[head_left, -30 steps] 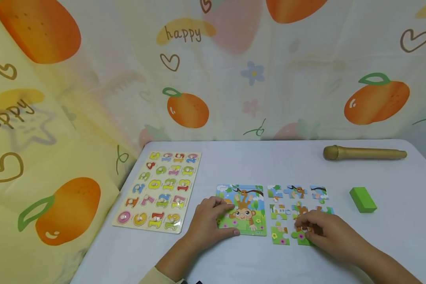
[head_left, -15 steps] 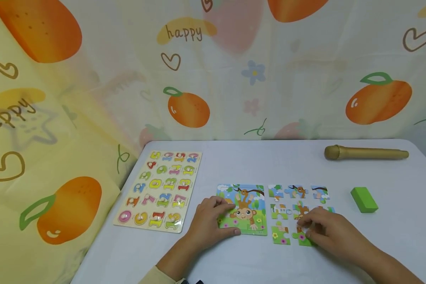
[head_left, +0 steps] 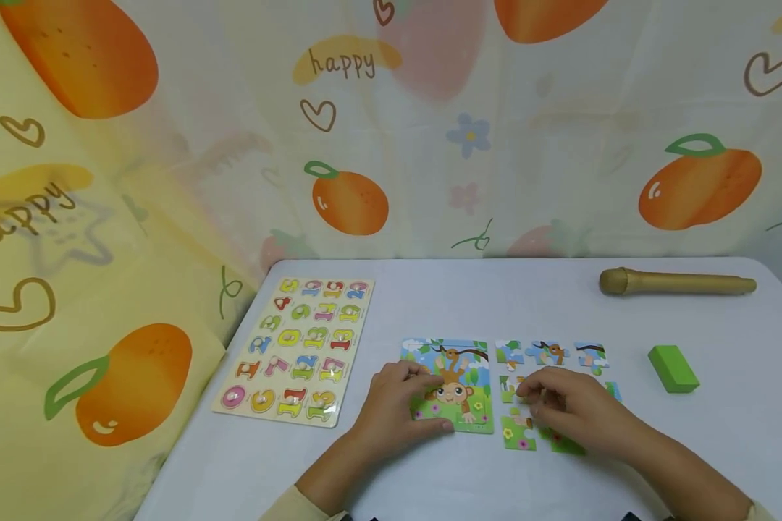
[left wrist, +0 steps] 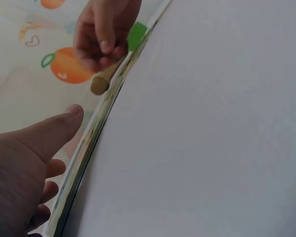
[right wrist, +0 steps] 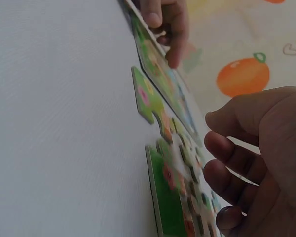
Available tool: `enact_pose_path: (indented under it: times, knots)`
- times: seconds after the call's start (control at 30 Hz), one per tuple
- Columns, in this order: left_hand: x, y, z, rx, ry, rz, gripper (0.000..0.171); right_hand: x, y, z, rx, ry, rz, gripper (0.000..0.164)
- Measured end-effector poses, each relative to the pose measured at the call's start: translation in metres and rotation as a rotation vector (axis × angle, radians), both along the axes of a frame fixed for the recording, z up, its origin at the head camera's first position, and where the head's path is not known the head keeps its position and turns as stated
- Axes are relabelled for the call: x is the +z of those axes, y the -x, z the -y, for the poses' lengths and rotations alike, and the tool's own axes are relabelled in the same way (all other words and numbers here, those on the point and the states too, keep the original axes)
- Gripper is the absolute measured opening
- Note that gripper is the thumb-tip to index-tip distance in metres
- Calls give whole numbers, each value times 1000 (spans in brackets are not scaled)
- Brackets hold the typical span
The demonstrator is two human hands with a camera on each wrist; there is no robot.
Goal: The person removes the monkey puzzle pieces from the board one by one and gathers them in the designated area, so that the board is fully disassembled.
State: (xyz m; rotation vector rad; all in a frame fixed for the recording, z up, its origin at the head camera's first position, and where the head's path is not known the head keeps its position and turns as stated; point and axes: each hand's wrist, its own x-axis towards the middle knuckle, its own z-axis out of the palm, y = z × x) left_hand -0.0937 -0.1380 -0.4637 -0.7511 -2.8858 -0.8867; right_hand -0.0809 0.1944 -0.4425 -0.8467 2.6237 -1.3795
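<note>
My left hand (head_left: 397,405) rests at the left side of a square monkey picture board (head_left: 472,378), thumb along the lower edge and fingers over the picture. In the left wrist view, that hand's thumb (left wrist: 54,131) is extended. My right hand (head_left: 580,412) hovers over loose jigsaw pieces (head_left: 518,433) laid out in rows right of the board, hiding several of them. In the right wrist view, its fingers (right wrist: 232,153) are loosely bent, and nothing shows between thumb and fingers. A jigsaw piece (right wrist: 147,96) with a pink flower lies flat near the board.
A number puzzle board (head_left: 293,354) with coloured knobbed digits lies on the left of the white table (head_left: 482,485). A green block (head_left: 673,369) sits to the right. Behind it lies a brown, microphone-shaped stick (head_left: 678,282). Printed cloth (head_left: 417,159) hangs behind.
My right hand has moved left across the jigsaw pieces, now covering the middle ones. The left hand stays at the board. The head view has shifted slightly.
</note>
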Motion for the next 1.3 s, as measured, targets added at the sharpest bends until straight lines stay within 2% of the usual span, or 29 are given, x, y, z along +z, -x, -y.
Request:
enact_pose_path:
  times: [0.3,0.5,0.8,0.9,1.1,1.3]
  knots:
    - [-5,6,-11,-30,41,-34,67,2,19,33,50,-76,26,25]
    - [-4,10,-18,-48,50,-45,71,3,28,50,76,-112,33,26]
    - [-10,12,-18,-38,57,-39,73,5,39,66,130,-226,25,28]
    - [-11,12,-17,-30,53,-45,73,4,42,69,147,-254,28,28]
    - [-10,11,-18,-23,60,-52,72,6,43,73,187,-239,29,26]
    - [-10,11,-18,-21,66,-58,72,7,43,76,179,-256,50,26]
